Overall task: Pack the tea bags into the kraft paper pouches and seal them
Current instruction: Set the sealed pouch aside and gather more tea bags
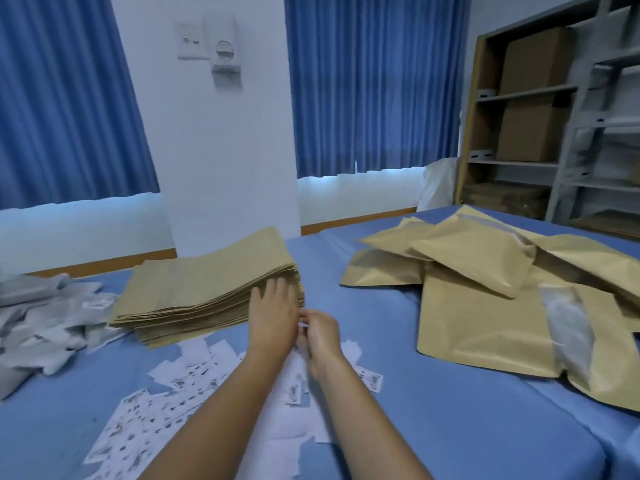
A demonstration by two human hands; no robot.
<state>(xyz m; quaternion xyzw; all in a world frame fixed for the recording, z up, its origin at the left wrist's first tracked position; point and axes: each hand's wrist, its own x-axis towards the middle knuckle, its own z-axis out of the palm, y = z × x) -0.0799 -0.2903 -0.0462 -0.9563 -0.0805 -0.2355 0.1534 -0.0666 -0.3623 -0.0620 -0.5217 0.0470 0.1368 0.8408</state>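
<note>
Your left hand (273, 308) lies flat on the pouch stack (207, 285), right hand (320, 336) curled, hold unclear; likely thin, slippery sheets, so pinch one near-right corner

No text, brand or number can be read anywhere in the view. Dark printed marks are seen on the white printed packets (145, 420) scattered across the lower left and lower centre of the frame, but they are too blurred for any letter to be made out. A small reddish printed patch is carried by one of the grey sachets (100, 303) at the left edge, and it is equally illegible.
</note>
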